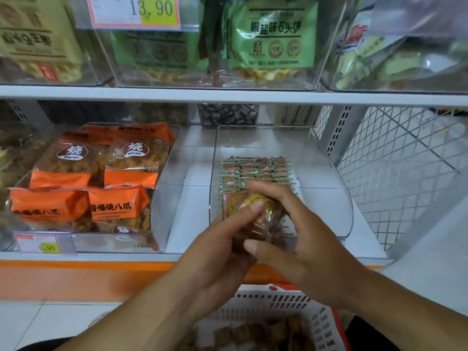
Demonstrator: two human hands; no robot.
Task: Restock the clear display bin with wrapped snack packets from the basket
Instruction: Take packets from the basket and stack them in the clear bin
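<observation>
The clear display bin (pixel 326 173) stands on the lower shelf, right of centre, with several small wrapped snack packets (pixel 255 171) lined up in rows at its back. My left hand (pixel 222 252) and my right hand (pixel 301 236) are together at the bin's front lip, both closed around a bunch of brown wrapped packets (pixel 253 221). Below them, at the bottom of the view, sits the white basket (pixel 286 302) with more brown packets (pixel 255 333) inside.
A second clear bin (pixel 162 224) on the left holds orange snack bags (pixel 119 206) and carries a price tag (pixel 40 245). The upper shelf (pixel 228 93) has bins with green and beige bags. A wire mesh panel (pixel 395 173) closes off the right side.
</observation>
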